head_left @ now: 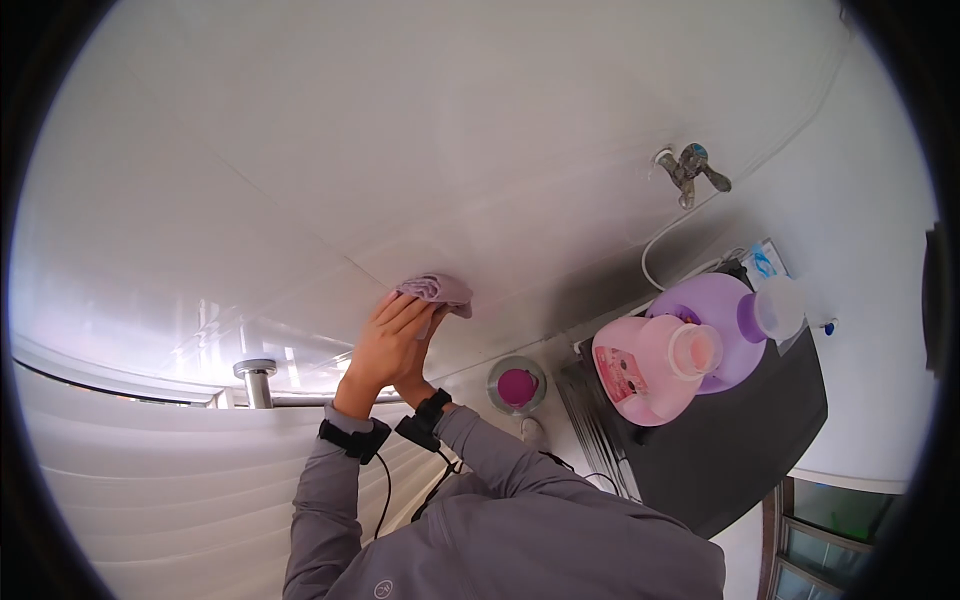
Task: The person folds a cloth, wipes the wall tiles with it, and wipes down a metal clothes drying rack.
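Observation:
A folded mauve cloth lies against the glossy white wall. My left hand presses on it from the near side, its fingers stretched together over the cloth's lower edge. Close behind, partly covered by the left, my right hand reaches up to the same cloth, with most of its fingers hidden. Black bands with cables circle both wrists.
A metal tap juts from the wall at upper right. Pink and purple detergent bottles stand on a dark-topped appliance. Below is a bucket holding something magenta. A metal rod end and pale curtain are left.

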A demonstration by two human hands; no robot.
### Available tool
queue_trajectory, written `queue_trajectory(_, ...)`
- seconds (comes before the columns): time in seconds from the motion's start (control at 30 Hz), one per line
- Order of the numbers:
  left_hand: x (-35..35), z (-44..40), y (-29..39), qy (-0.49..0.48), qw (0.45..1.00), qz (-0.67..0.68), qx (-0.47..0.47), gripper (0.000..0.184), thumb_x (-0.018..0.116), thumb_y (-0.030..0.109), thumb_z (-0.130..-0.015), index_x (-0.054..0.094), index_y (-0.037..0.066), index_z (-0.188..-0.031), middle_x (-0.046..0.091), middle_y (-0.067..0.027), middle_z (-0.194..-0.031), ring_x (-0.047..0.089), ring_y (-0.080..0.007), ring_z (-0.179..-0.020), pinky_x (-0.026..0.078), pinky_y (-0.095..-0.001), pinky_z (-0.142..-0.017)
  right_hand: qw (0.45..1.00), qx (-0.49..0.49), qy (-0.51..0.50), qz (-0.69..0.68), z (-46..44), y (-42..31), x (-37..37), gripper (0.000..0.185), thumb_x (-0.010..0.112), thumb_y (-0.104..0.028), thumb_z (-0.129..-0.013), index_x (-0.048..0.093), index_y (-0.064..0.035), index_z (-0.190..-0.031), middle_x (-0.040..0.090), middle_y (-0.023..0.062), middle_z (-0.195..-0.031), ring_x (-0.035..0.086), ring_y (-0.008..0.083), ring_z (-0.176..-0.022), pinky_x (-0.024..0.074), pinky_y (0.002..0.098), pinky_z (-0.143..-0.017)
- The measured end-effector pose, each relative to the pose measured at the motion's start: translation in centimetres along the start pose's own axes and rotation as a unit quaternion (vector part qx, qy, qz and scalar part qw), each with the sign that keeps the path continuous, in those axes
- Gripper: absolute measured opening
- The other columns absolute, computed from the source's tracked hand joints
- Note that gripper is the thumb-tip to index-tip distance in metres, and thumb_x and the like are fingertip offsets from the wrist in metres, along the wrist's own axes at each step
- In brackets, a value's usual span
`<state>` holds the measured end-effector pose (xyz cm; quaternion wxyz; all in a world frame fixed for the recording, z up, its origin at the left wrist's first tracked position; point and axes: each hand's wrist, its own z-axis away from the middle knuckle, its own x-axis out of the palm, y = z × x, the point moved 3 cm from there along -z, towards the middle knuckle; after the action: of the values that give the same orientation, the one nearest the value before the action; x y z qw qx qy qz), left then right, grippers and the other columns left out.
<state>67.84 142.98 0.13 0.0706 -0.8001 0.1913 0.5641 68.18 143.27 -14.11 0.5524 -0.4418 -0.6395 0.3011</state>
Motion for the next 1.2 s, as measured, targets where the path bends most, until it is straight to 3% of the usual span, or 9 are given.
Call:
queue_trajectory(0.2, 0.9, -2.0, 0.9, -0.064, 0.998, 0.019, 0.009, 0.046, 0.052, 0.011, -0.082, 0.057, 0.004, -0.128, 0.058, -0.0106, -0.130, 0.049, -0.0250, -0.126, 0.032, -0.0415, -0.111, 1.000, -0.002, 0.006, 0.016, -1.9, -0.7, -2.3, 0.073, 0.044, -0.039, -0.099, 0.010, -0.0013, -0.151, -0.007, 0.0234, -0.157, -0.007, 0.0376, -0.146, 0.0002, 0.0497, -0.116)
queue_trajectory(0.37, 10.6, -11.5, 6.1, -0.064, 0.990, 0.000, 0.126, 0.053, 0.053, 0.008, -0.082, 0.050, 0.005, -0.135, 0.050, -0.0074, -0.140, 0.043, -0.0206, -0.132, 0.027, -0.0362, -0.115, 0.992, -0.028, 0.083, 0.090, -9.5, -0.2, -12.3, 0.073, 0.042, -0.040, -0.099, 0.011, -0.0026, -0.152, -0.007, 0.0235, -0.157, -0.008, 0.0386, -0.145, -0.0012, 0.0514, -0.116)
queue_trajectory(0.57, 17.1, -14.5, 8.9, -0.078, 0.986, -0.033, 0.141, 0.059, 0.054, 0.007, -0.081, 0.043, 0.006, -0.140, 0.045, -0.0062, -0.145, 0.037, -0.0187, -0.136, 0.025, -0.0350, -0.116, 0.979, -0.015, 0.136, 0.152, -12.7, 0.8, -20.1, 0.072, 0.041, -0.042, -0.098, 0.012, -0.0041, -0.152, -0.009, 0.0236, -0.157, -0.009, 0.0399, -0.145, -0.0028, 0.0535, -0.115)
queue_trajectory(0.67, 13.3, -12.7, 7.5, -0.036, 0.992, 0.002, 0.122, 0.058, 0.053, 0.008, -0.083, 0.042, 0.004, -0.140, 0.043, -0.0088, -0.146, 0.036, -0.0229, -0.137, 0.024, -0.0389, -0.116, 0.976, -0.023, 0.116, 0.183, -10.9, 0.9, -18.0, 0.072, 0.040, -0.043, -0.098, 0.012, -0.0049, -0.152, -0.009, 0.0237, -0.157, -0.010, 0.0405, -0.145, -0.0036, 0.0545, -0.114)
queue_trajectory(0.77, 3.9, -9.3, 6.0, 0.040, 0.997, 0.049, 0.048, 0.053, 0.051, 0.006, -0.085, 0.044, 0.002, -0.138, 0.043, -0.0122, -0.144, 0.037, -0.0276, -0.136, 0.025, -0.0426, -0.115, 0.961, -0.118, 0.066, 0.240, -10.9, -2.0, -11.2, 0.072, 0.040, -0.044, -0.098, 0.013, -0.0056, -0.153, -0.010, 0.0237, -0.157, -0.011, 0.0412, -0.145, -0.0044, 0.0555, -0.114)
queue_trajectory(0.9, -7.6, -5.8, 3.5, 0.207, 0.978, 0.032, -0.013, 0.054, 0.052, 0.005, -0.086, 0.043, 0.000, -0.138, 0.041, -0.0166, -0.145, 0.034, -0.0341, -0.137, 0.026, -0.0490, -0.113, 0.923, -0.299, -0.072, 0.233, -12.2, -15.9, -0.6, 0.069, 0.036, -0.050, -0.097, 0.020, -0.0107, -0.152, -0.010, 0.0246, -0.157, -0.013, 0.0471, -0.143, -0.0099, 0.0621, -0.110)
queue_trajectory(0.97, -10.2, -4.5, 2.1, 0.298, 0.954, 0.000, -0.026, 0.055, 0.053, 0.006, -0.086, 0.042, -0.001, -0.139, 0.040, -0.0180, -0.145, 0.033, -0.0367, -0.137, 0.026, -0.0506, -0.112, 0.886, -0.353, -0.130, 0.272, -12.2, -19.1, 1.5, 0.062, 0.047, -0.037, -0.093, 0.035, -0.0113, -0.147, -0.002, 0.0272, -0.156, -0.008, 0.0499, -0.142, -0.0084, 0.0642, -0.109)
queue_trajectory(1.07, -6.8, -2.0, 0.1, 0.304, 0.950, -0.015, -0.075, 0.056, 0.055, 0.007, -0.085, 0.041, -0.002, -0.138, 0.040, -0.0208, -0.144, 0.033, -0.0411, -0.136, 0.026, -0.0526, -0.111, 0.816, -0.426, -0.147, 0.362, -11.9, -16.8, 1.0, 0.052, 0.053, -0.026, -0.086, 0.050, -0.0134, -0.136, 0.016, 0.0303, -0.152, 0.006, 0.0526, -0.140, -0.0031, 0.0666, -0.109)
queue_trajectory(1.2, 7.8, 3.7, -1.1, 0.182, 0.971, -0.027, -0.154, 0.046, 0.060, 0.020, -0.086, 0.052, 0.001, -0.127, 0.055, -0.0180, -0.122, 0.048, -0.0380, -0.118, 0.032, -0.0526, -0.107, 0.764, -0.359, -0.193, 0.500, -8.5, -3.3, -6.8, 0.040, 0.059, -0.023, -0.080, 0.062, -0.0115, -0.118, 0.042, 0.0292, -0.130, 0.031, 0.0560, -0.123, 0.0142, 0.0709, -0.105)
